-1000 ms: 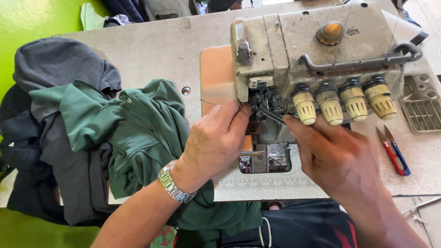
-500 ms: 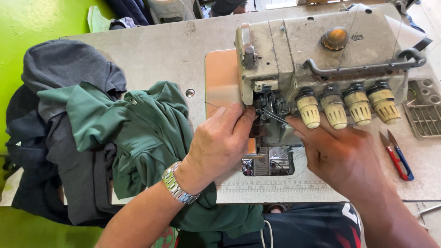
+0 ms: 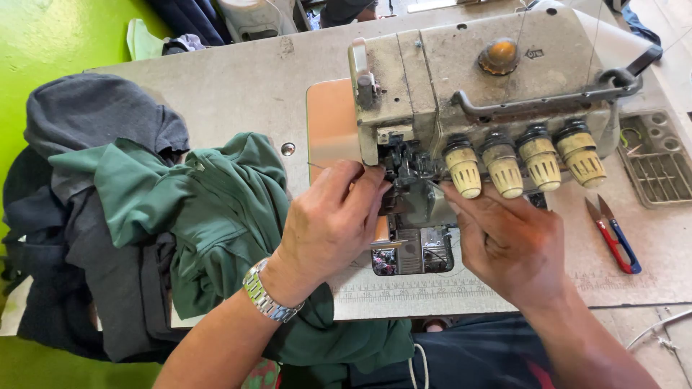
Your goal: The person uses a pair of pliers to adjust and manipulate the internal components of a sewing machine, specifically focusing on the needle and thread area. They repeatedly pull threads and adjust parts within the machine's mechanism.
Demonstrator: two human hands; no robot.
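Note:
A worn beige overlock sewing machine [image 3: 497, 94] stands on the grey table [image 3: 238, 86]. My left hand [image 3: 328, 220], with a metal watch on the wrist, has its fingertips pinched at the needle area [image 3: 407, 169], seemingly on a thin thread. On the other side of the needle area, my right hand [image 3: 508, 241] reaches in with pinched fingertips, just below the row of cream tension knobs [image 3: 522, 162]. A green garment [image 3: 209, 209] lies crumpled under my left forearm.
Dark grey and navy clothes [image 3: 86, 216] are heaped at the table's left end. Red-and-blue thread snips [image 3: 613, 238] lie to the right of my right hand. A grey slotted tray [image 3: 659, 169] sits at the far right. The floor is bright green.
Both hands stay at the needle area with only slight finger shifts. The camera view has shifted a little; the garment has not moved.

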